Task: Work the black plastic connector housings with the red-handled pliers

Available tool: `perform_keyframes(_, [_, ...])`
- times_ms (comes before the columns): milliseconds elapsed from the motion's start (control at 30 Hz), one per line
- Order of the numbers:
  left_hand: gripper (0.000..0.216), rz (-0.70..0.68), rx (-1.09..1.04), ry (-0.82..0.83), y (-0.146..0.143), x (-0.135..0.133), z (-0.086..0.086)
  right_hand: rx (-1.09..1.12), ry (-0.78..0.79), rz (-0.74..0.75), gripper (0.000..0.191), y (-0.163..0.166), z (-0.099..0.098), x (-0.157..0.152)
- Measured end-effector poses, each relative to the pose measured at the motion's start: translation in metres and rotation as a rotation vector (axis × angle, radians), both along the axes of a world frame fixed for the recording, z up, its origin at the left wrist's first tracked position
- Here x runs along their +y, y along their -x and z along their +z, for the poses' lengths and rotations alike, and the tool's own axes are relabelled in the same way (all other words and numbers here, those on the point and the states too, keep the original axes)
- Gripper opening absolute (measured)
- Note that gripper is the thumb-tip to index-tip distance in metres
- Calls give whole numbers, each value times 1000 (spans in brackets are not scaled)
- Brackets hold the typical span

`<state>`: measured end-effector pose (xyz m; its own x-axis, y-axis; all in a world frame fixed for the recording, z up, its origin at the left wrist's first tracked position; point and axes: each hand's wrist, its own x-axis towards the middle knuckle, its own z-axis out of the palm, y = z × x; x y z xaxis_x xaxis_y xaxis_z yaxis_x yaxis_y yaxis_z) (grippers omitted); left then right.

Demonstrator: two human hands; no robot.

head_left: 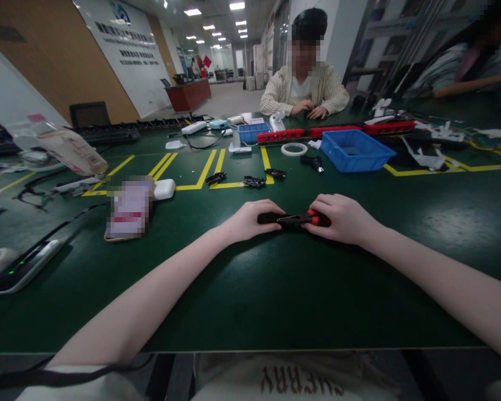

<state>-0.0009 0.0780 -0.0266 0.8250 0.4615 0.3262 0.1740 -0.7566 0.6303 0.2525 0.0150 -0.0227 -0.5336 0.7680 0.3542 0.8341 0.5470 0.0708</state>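
In the head view, my left hand (250,220) pinches the left end of a black-and-red part (293,219) between thumb and fingers. Around its red right end close the fingers of my right hand (345,218). The part lies level between both hands, just above the green tabletop; I cannot make out its exact kind. A little farther back are three small black pieces: one on the left (216,178), one in the middle (254,181) and one on the right (275,174). My fingers cover both ends of the held part.
A blue bin (355,151) stands behind my right hand, beside a black USB piece (314,163) and a white tape roll (294,149). To the left lie a phone (129,210), a white charger (164,189) and a bottle (73,150). Across the table sits a person (304,89).
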Motion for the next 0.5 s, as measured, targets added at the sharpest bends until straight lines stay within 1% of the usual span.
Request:
perform_keyframes(67, [46, 24, 13, 60, 1, 1, 0, -2, 1, -6, 35, 0, 1, 0])
perform_keyframes(133, [54, 37, 28, 96, 1, 3, 0, -8, -1, -11, 34, -2, 3, 1])
perform_keyframes(200, [52, 36, 39, 79, 2, 4, 0, -12, 4, -15, 34, -3, 4, 1])
perform_keyframes(367, [43, 18, 55, -38, 2, 4, 0, 4, 27, -29, 34, -7, 5, 0])
perform_keyframes(500, [42, 16, 47, -54, 1, 4, -1, 4, 53, -32, 37, -4, 4, 0])
